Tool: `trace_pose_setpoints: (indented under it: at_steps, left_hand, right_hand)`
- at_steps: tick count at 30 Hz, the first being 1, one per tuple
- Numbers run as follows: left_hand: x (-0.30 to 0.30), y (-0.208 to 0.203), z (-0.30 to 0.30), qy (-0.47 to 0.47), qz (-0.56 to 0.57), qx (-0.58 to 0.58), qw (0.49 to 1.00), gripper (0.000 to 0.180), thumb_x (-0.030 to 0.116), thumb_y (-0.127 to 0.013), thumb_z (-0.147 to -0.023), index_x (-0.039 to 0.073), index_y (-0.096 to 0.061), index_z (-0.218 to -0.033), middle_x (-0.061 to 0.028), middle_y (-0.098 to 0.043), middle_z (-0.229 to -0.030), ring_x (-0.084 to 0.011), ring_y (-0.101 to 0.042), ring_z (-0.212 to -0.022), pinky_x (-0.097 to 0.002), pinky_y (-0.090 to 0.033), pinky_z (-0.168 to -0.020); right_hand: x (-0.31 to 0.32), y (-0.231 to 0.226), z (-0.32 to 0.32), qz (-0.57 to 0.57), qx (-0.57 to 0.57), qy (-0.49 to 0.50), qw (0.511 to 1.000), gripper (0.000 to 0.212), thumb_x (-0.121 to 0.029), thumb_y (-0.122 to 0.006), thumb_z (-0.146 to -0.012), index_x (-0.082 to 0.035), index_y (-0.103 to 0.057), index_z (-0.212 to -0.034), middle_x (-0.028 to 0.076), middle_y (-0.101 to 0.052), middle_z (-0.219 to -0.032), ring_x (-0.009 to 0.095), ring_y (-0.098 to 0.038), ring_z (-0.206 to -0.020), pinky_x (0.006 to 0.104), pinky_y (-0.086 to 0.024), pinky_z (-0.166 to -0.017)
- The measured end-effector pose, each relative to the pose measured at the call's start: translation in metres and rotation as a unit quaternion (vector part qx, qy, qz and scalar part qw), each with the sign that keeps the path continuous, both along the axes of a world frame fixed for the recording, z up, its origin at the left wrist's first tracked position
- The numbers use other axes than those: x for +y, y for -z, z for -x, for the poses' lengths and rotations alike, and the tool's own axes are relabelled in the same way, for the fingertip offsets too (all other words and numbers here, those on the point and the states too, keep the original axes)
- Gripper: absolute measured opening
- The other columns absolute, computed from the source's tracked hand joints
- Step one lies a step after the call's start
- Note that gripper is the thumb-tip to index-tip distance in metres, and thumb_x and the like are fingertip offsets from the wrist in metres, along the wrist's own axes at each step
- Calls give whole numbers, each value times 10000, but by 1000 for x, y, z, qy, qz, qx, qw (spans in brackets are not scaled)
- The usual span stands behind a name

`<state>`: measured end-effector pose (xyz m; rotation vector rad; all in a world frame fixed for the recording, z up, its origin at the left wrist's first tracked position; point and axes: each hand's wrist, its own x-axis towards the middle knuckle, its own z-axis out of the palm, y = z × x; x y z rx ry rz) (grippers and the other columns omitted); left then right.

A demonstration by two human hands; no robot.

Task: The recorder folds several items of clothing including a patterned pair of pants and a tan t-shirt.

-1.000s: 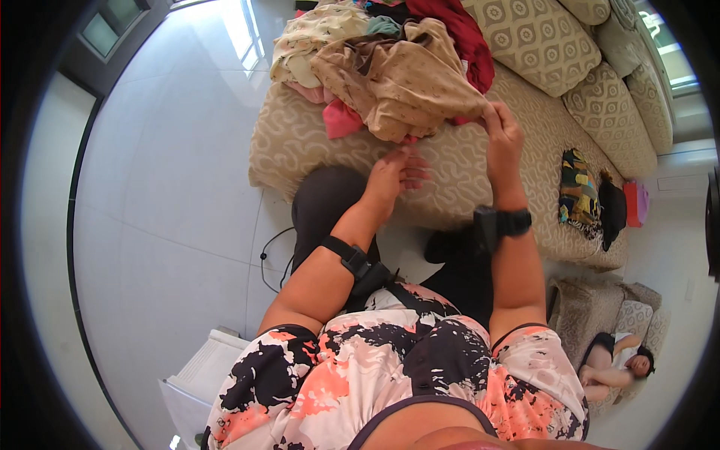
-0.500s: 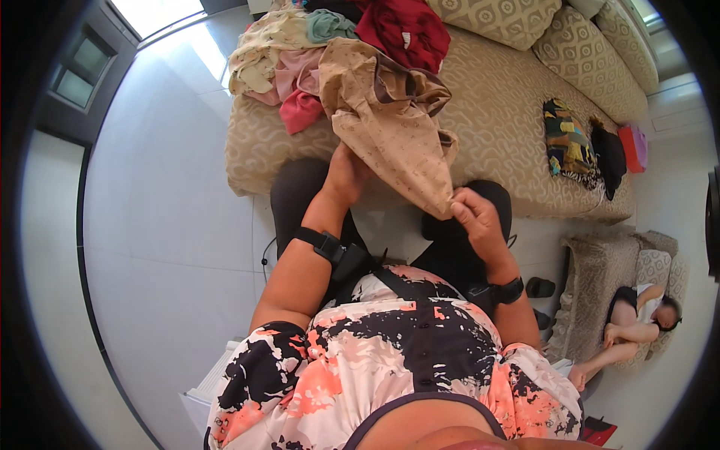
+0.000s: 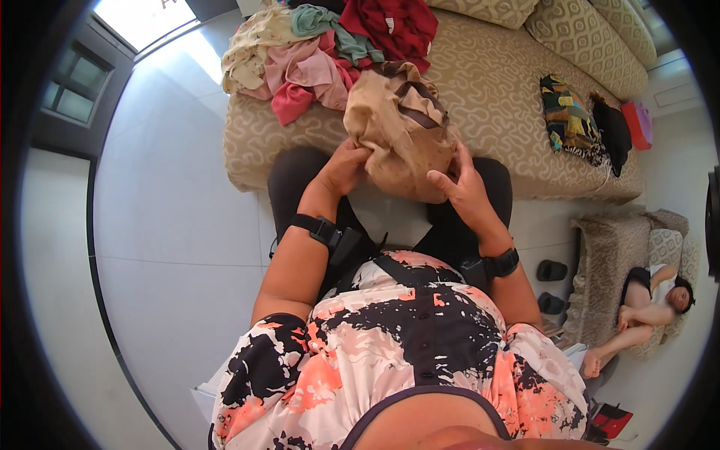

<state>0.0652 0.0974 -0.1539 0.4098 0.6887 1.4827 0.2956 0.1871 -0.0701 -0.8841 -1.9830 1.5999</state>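
A bunched tan garment [image 3: 397, 142] with a small print and dark brown trim is held up between my hands, over my knees and the sofa's front edge. My left hand [image 3: 346, 166] pinches its lower left side, fingers partly hidden by the cloth. On the right side, my right hand [image 3: 466, 187] grips it with the thumb in front and the fingers along the edge. Just beyond, on the sofa, lies a loose heap of clothes: a cream printed piece [image 3: 259, 49], a pink one [image 3: 306, 75], a light green one [image 3: 330, 26] and a dark red one [image 3: 394, 34].
The patterned sofa [image 3: 495, 105] spans the far side, with cushions [image 3: 577, 45] along its back. Farther right on it sit a folded multicoloured cloth [image 3: 566, 120], a black item [image 3: 611, 139] and a pink box [image 3: 637, 125]. A person [image 3: 652, 300] reclines on another sofa; slippers [image 3: 553, 270] lie on the floor.
The tan garment, stretched out toward my right hand before, is now gathered into a bunch nearer my knees. My right hand has moved up from its lower corner to its right side.
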Motion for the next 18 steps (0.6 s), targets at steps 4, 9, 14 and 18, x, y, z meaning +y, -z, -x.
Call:
trace_pose_setpoints:
  at_steps: [4,9,14,18]
  left_hand:
    - [-5,1,-7,40,-9,85,996,578,-12,-720,-756,43,-563,-1309,-63,-646,-1228,-203,-615,-1134,-347,-488,-984]
    - [-3,-10,-11,88,-30,88,992,548,49,-749,-779,38,-574,-1298,-64,-649,-1217,-188,-617,-1122,-335,-489,-974]
    - [-1,4,2,-2,-17,64,998,142,88,-713,-873,75,-630,-988,17,-637,-944,-72,-581,-847,-247,-478,-727]
    - [7,-6,1,-138,-48,15,989,148,12,-691,-882,114,-585,-890,31,-593,-886,-72,-552,-814,-229,-450,-677]
  right_hand:
    - [-11,0,9,-93,-17,12,995,754,-293,-760,-855,15,-374,-1425,169,-599,-1271,234,-576,-1148,328,-439,-990]
    - [-1,23,-2,123,37,39,991,530,-157,-763,-840,8,-552,-1297,83,-657,-1189,142,-608,-1047,297,-469,-946]
    - [12,-25,-14,71,193,107,973,423,-57,-664,-903,-12,-549,-1308,66,-629,-1243,143,-586,-1124,307,-453,-994]
    - [44,-42,-38,30,361,238,901,428,-26,-619,-921,-21,-521,-1337,76,-593,-1300,185,-548,-1210,359,-429,-1041]
